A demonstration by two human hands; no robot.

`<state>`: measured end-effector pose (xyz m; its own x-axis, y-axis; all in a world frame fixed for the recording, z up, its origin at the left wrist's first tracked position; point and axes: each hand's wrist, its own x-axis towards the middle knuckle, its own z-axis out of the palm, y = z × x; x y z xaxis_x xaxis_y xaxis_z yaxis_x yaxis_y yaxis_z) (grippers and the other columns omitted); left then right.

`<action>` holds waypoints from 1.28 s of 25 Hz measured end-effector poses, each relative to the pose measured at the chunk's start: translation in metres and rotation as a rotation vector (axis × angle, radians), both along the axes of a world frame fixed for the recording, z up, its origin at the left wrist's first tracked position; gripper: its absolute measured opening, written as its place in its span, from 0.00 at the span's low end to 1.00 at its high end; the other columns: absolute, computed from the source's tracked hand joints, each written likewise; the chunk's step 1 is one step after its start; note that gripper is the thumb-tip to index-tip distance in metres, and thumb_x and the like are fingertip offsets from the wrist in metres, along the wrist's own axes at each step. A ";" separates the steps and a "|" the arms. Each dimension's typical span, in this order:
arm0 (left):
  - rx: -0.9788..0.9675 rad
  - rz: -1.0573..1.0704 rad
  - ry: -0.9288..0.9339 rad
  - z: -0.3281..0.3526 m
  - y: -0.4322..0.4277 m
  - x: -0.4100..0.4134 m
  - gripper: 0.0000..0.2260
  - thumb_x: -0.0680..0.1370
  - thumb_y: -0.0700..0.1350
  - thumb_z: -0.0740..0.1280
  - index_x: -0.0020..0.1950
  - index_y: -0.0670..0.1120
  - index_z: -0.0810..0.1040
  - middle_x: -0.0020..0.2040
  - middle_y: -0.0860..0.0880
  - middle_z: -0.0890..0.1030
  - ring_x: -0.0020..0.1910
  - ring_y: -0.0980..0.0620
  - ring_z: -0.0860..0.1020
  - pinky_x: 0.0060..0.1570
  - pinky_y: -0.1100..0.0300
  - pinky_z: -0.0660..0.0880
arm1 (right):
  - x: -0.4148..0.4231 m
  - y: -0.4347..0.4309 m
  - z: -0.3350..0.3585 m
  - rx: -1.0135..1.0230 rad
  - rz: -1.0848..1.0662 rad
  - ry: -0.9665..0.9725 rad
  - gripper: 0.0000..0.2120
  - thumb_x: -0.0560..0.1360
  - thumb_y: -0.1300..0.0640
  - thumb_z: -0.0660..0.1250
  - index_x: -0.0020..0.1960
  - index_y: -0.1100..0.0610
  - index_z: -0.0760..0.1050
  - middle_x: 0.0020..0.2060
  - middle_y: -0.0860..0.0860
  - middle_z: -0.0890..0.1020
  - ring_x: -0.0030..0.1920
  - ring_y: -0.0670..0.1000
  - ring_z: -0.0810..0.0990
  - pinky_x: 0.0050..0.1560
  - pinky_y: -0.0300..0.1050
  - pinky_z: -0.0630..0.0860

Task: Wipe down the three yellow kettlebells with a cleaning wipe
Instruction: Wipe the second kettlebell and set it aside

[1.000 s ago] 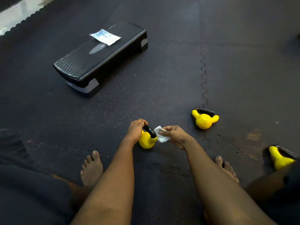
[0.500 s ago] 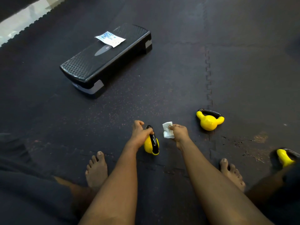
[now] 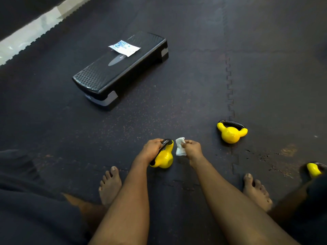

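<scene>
While the left hand (image 3: 151,149) grips the black handle of the tilted near kettlebell (image 3: 165,157), the right hand (image 3: 192,149) pinches a crumpled wipe (image 3: 180,148) just right of it. Open rubber mat (image 3: 177,110) stretches beyond that kettlebell to a step platform (image 3: 116,75). A second kettlebell (image 3: 231,134) lies well right; a third kettlebell (image 3: 313,169), farther right, is half hidden at the frame edge.
</scene>
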<state>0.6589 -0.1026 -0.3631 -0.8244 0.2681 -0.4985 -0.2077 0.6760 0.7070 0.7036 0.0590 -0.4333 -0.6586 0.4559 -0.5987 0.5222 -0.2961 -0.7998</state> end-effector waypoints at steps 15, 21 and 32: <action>-0.153 -0.135 0.007 -0.001 0.003 -0.006 0.17 0.84 0.45 0.54 0.71 0.52 0.72 0.66 0.43 0.76 0.64 0.40 0.73 0.63 0.51 0.69 | -0.007 -0.027 0.009 0.062 0.111 0.098 0.11 0.75 0.47 0.68 0.48 0.52 0.85 0.42 0.51 0.86 0.42 0.48 0.81 0.40 0.46 0.78; -0.165 -0.123 0.072 -0.016 -0.002 -0.003 0.15 0.83 0.48 0.52 0.66 0.58 0.73 0.66 0.46 0.75 0.63 0.43 0.72 0.66 0.43 0.67 | 0.001 -0.033 0.009 0.202 0.151 -0.057 0.07 0.74 0.56 0.67 0.44 0.56 0.84 0.41 0.55 0.85 0.43 0.53 0.83 0.43 0.47 0.79; -0.192 -0.077 0.094 -0.027 -0.004 -0.006 0.14 0.79 0.55 0.52 0.62 0.65 0.70 0.65 0.50 0.76 0.63 0.44 0.73 0.66 0.37 0.65 | 0.025 -0.068 0.041 0.470 0.091 -0.004 0.16 0.79 0.57 0.59 0.63 0.54 0.78 0.49 0.61 0.83 0.51 0.61 0.80 0.48 0.50 0.74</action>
<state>0.6532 -0.1062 -0.3900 -0.8506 0.2395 -0.4681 -0.0893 0.8115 0.5774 0.7291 -0.0092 -0.3927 -0.7062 0.6187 -0.3443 0.5327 0.1440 -0.8340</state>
